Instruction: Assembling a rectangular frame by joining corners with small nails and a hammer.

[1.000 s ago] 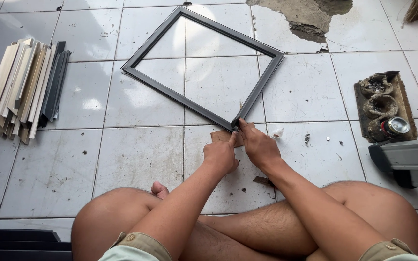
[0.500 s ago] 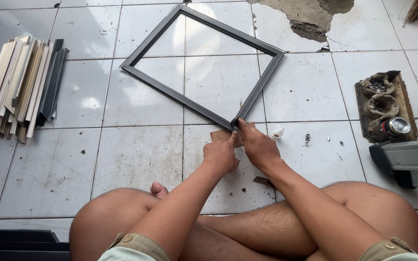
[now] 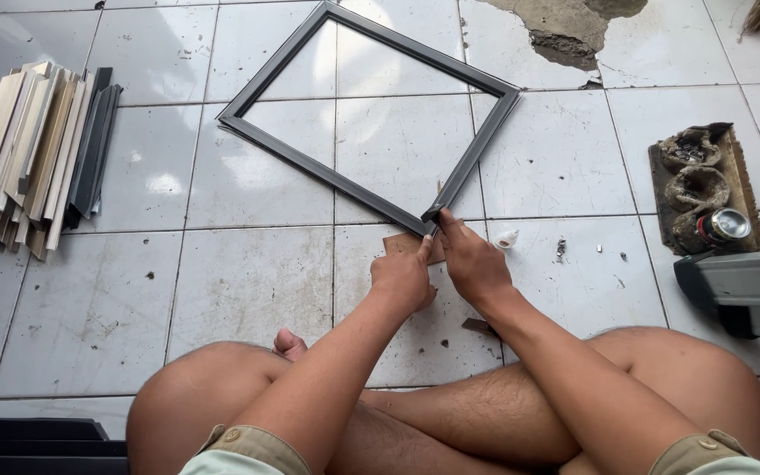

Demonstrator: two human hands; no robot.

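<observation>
1. Dark grey picture frame [image 3: 345,114], empty and square, lies flat on a white tiled floor [image 3: 222,290], turned like a diamond so that one corner points toward the person.
2. Seen from above, the person sits cross-legged on the tiles, bare knees at the bottom of the view.
3. Both hands meet at the frame's nearest corner. The left hand [image 3: 405,280] is curled, fingers pressed down on a small piece of brown cardboard [image 3: 402,244] tucked under that corner.
4. The right hand [image 3: 475,264] rests just beside it, its fingertips touching the end of the frame's right rail; whether it pinches the rail cannot be told.
5. Far left, well apart, lies a stack of light and dark moulding strips [image 3: 37,154].
6. To the right sits a dirty wooden tray [image 3: 741,176] holding a metal can [image 3: 725,225], with a grey boxy object [image 3: 745,290] below it.
7. A small white scrap [image 3: 507,238] lies near the right hand.
</observation>
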